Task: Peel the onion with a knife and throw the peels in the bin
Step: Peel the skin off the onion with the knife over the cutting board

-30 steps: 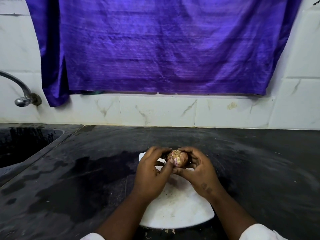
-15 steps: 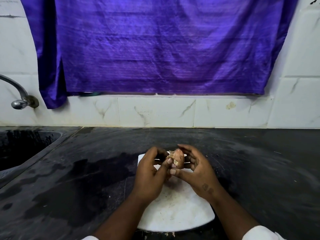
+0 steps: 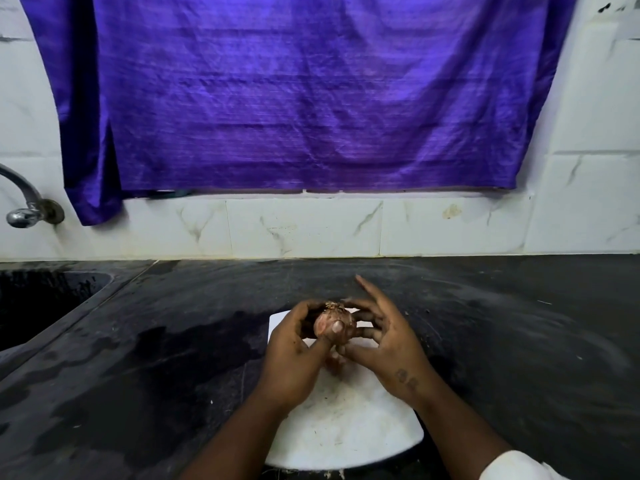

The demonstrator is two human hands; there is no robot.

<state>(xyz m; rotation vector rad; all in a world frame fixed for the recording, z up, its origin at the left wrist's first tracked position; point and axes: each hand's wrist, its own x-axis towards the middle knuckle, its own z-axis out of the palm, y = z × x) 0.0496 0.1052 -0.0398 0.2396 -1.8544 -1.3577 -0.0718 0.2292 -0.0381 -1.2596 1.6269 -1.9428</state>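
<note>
A small pinkish-brown onion with its dry root end up is held over the far end of a white cutting board. My left hand wraps it from the left, thumb pressed on its front. My right hand touches it from the right with spread fingers, the forefinger pointing away. No knife and no bin are in view.
The board lies on a dark, wet counter. A black sink is at the left with a tap above it. A purple cloth hangs on the tiled wall behind.
The onion has turned in my hands. My right hand's fingers have opened out, the forefinger lifting away, while the left thumb moved onto the onion's front.
</note>
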